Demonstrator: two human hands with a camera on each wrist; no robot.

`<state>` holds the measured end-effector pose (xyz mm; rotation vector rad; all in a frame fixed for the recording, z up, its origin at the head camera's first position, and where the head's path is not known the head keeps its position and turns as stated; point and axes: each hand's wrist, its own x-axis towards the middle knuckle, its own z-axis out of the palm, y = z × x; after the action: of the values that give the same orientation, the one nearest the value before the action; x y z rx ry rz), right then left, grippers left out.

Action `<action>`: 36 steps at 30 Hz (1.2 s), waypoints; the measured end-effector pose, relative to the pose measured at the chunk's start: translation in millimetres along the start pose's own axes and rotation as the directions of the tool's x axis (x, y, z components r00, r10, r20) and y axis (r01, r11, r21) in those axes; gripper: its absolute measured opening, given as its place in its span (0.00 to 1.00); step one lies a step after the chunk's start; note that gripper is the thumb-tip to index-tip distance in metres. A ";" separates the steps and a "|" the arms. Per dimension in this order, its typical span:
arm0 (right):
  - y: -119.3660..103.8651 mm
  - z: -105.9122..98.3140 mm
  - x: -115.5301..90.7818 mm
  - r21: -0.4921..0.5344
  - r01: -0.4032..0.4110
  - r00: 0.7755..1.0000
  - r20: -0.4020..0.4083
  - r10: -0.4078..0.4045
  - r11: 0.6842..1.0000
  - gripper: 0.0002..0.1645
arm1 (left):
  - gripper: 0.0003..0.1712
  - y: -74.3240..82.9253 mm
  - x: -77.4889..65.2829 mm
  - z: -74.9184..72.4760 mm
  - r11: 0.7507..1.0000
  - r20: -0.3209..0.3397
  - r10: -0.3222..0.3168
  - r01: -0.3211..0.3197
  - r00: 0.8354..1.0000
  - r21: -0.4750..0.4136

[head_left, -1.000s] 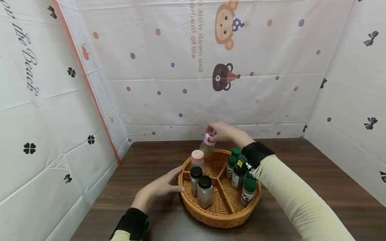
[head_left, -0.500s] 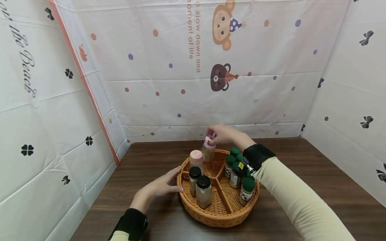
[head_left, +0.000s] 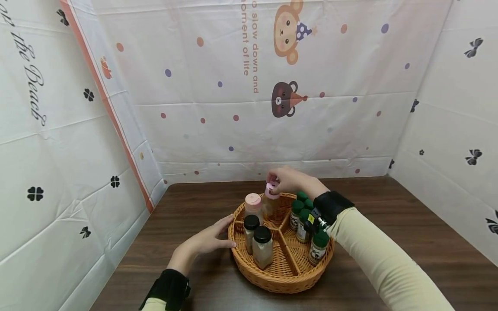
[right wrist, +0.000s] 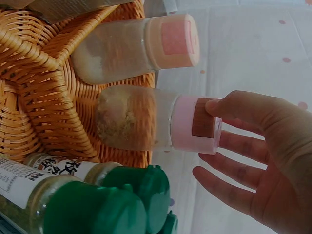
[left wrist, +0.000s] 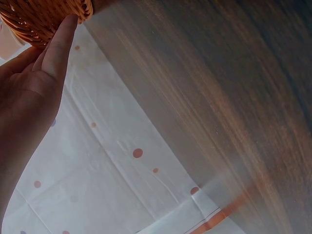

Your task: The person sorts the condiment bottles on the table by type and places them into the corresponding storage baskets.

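Your right arm is reaching across the basket [head_left: 272, 276], and your right hand [head_left: 289, 179] is pinching the pink cap of a jar [right wrist: 146, 119] by thumb and fingertips while the jar is standing in the far compartment, beside a second pink-capped jar [head_left: 253, 206]. Your left hand [head_left: 210, 237] is lying flat on the counter [head_left: 389, 242], fingers straight, tips touching the basket's left rim. Green-capped jars [head_left: 317, 246] are filling the right compartment; their label print is too small to read. The backdrop is reading "slow down and".

bright, even light; blurred wrist views
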<state>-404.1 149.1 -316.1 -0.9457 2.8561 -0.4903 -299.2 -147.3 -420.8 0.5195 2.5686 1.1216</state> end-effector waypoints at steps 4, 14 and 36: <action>1.7 3.9 1.0 -0.013 0.019 1.000 0.001 -0.019 1.000 0.17 | 0.50 0.0 0.0 -0.1 1.000 0.001 0.002 -0.002 1.000 -0.001; 3.4 13.4 3.3 -0.015 0.007 1.000 0.014 -0.006 1.000 0.18 | 0.50 1.1 -0.7 -0.2 1.000 -0.001 -0.003 0.003 1.000 0.003; 0.3 17.3 4.4 -0.017 0.019 1.000 0.016 -0.018 1.000 0.17 | 0.50 0.7 1.2 -0.1 1.000 0.007 0.012 -0.012 1.000 0.003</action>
<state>-404.6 142.0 -332.4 -0.9751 2.8449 -0.4582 -300.2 -146.4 -420.4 0.5391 2.5646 1.1176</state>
